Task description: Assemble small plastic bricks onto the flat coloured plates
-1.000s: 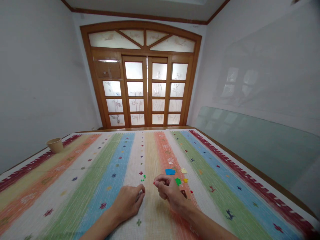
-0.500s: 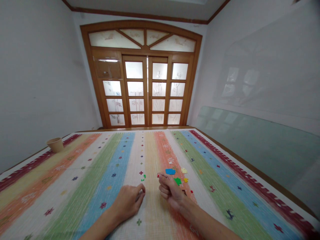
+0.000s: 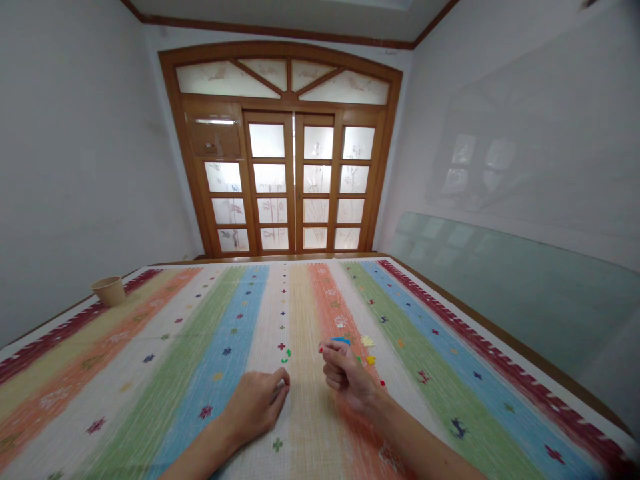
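Observation:
Above the striped cloth, my right hand is closed in a pinch, with a tiny red piece showing at its fingertips. My left hand rests on the cloth with its fingers curled; a bit of something pale shows between thumb and fingers, too little to name. Small green pieces lie just beyond the left hand. Behind and beside the right hand are a blue piece, partly covered, a pale yellow piece, a yellow piece and a small red piece.
A striped tablecloth with small printed figures covers the table. Near the left edge stands a brown paper cup. Beyond the far edge are wooden glazed doors, and a pale glass panel leans along the right wall.
My right hand has shifted slightly to the right with the red piece, now covering most of the green piece and part of the blue one. My left hand has hardly moved.

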